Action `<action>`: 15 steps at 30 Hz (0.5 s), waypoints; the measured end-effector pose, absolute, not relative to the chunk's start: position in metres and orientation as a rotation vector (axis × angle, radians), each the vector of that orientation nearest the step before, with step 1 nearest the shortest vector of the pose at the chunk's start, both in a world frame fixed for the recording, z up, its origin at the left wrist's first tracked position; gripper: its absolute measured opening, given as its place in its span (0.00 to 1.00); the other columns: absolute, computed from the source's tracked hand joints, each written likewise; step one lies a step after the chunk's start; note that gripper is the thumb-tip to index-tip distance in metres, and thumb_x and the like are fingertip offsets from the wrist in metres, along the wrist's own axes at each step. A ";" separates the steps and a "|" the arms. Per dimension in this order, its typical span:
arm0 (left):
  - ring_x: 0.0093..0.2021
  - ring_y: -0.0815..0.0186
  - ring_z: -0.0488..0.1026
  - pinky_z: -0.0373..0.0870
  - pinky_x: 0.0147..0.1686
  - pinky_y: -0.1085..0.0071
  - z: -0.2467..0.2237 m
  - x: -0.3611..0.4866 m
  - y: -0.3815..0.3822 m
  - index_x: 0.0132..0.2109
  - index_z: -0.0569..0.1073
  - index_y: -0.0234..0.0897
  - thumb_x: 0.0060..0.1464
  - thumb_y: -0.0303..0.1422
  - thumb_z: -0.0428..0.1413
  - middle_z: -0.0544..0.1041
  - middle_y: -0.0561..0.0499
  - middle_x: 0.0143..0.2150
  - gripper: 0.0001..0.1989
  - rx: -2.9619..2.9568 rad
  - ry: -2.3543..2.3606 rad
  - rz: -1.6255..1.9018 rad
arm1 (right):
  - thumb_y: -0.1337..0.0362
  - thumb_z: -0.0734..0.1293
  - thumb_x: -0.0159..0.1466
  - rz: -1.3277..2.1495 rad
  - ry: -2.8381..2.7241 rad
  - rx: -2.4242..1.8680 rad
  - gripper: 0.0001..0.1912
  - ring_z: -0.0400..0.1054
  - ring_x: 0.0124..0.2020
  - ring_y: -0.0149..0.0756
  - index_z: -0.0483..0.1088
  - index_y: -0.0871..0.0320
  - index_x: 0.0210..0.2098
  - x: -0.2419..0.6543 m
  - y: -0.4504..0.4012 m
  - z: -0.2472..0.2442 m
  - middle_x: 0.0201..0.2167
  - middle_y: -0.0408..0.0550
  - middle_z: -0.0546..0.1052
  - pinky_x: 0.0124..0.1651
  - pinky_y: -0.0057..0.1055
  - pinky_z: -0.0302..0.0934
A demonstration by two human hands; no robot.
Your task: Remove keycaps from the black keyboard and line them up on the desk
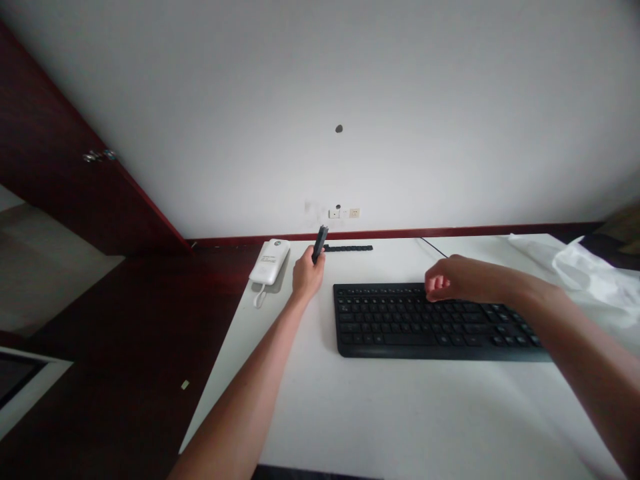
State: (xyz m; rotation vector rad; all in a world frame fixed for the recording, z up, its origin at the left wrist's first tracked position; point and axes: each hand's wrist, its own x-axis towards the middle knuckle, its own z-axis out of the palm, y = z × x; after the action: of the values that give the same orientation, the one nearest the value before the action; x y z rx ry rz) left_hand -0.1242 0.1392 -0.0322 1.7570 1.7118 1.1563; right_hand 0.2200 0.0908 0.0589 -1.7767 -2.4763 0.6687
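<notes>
My left hand (307, 275) is closed around a slim black tool (320, 244) with small metal prongs at its upper end, held upright above the table. Curled over the upper part of a black keyboard (400, 339) is my right hand (443, 279); its fingers are closed, and whatever they may hold is hidden. A line of small black pieces (353, 249), which look like keycaps, lies behind the keyboard near the table's far edge. My right forearm covers part of the keyboard's right side.
A white power bank (270, 262) with a strap lies at the left edge of the white table (320, 413). Crumpled white plastic (595, 273) covers the right side. A thin black cable (434, 247) runs behind the keyboard. Wall sockets (354, 213) sit beyond the table.
</notes>
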 end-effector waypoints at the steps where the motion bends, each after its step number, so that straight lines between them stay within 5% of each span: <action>1: 0.50 0.55 0.79 0.70 0.49 0.67 -0.032 -0.124 0.139 0.52 0.77 0.44 0.66 0.38 0.54 0.83 0.46 0.47 0.12 1.759 1.718 1.152 | 0.55 0.73 0.55 0.654 -2.501 -1.806 0.06 0.77 0.30 0.44 0.80 0.48 0.26 0.219 0.086 0.057 0.27 0.45 0.82 0.33 0.37 0.66; 15: 0.47 0.56 0.80 0.68 0.43 0.69 -0.029 -0.123 0.138 0.52 0.77 0.44 0.66 0.37 0.54 0.83 0.47 0.46 0.12 1.769 1.751 1.114 | 0.67 0.65 0.58 0.545 -2.635 -1.816 0.07 0.75 0.34 0.40 0.75 0.52 0.28 0.206 0.070 0.058 0.29 0.44 0.81 0.35 0.32 0.60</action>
State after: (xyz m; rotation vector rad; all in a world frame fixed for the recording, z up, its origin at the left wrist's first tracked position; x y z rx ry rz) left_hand -0.1233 0.1380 -0.0293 1.7694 1.7513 1.1141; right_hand 0.2061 0.0701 0.0580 -1.8157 -2.6349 0.5450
